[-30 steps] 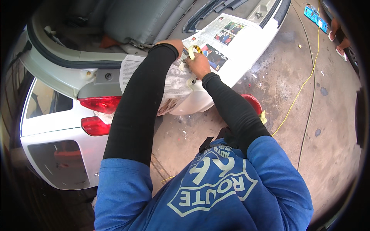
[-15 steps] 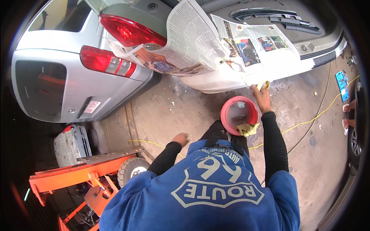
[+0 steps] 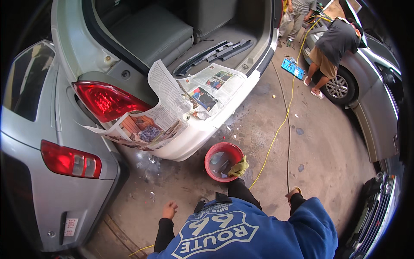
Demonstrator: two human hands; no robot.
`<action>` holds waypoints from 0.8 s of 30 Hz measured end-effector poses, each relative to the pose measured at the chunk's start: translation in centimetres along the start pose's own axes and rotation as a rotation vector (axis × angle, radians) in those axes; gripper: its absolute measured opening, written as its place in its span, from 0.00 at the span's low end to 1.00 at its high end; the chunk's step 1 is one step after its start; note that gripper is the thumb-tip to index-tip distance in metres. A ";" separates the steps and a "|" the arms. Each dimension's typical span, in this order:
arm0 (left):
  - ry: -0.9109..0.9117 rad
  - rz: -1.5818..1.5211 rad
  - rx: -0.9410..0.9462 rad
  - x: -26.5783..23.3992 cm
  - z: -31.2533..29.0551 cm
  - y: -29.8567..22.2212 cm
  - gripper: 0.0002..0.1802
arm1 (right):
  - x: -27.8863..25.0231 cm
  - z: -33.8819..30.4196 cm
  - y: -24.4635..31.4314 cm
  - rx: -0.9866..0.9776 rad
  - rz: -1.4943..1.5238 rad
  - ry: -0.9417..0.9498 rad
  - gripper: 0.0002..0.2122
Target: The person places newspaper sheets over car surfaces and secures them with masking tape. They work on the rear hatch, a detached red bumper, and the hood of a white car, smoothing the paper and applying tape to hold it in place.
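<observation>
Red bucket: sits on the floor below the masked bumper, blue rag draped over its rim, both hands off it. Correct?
Not quite. The rag draped over the rim of the red bucket is yellow, not blue; the head view shows it. The rest holds: the bucket sits on the floor below the newspaper-masked bumper, and the left hand and right hand are both off it.

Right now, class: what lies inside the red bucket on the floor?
The red bucket holds shallow, reflective water; a yellow cloth drapes over its rim. Whatever the cloth covers stays hidden.
</observation>
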State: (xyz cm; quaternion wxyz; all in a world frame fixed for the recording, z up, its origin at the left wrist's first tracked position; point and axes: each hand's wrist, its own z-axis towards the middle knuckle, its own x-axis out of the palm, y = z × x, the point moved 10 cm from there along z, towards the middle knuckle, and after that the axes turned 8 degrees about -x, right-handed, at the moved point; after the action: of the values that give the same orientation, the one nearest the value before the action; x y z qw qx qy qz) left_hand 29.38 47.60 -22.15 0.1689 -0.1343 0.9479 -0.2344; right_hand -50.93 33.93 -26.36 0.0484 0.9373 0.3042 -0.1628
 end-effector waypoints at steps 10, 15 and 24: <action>-0.086 -0.015 0.196 -13.3 -0.5 -4.5 0.12 | 25.5 -28.6 36.8 -1.404 -0.502 -0.033 0.20; -0.098 0.032 -0.335 -13.7 -2.3 18.2 0.06 | 25.8 -26.7 33.5 -1.441 -0.609 -0.013 0.20; 0.067 0.145 -0.183 5.1 -10.3 23.8 0.24 | 11.5 6.4 -0.4 -0.140 -0.218 0.297 0.13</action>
State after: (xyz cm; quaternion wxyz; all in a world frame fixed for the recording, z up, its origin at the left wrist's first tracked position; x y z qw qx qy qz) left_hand 16.59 70.37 -26.54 0.1409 -0.0725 0.9776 -0.1387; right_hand -44.17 39.36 -36.24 0.0500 0.9070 0.4181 -0.0052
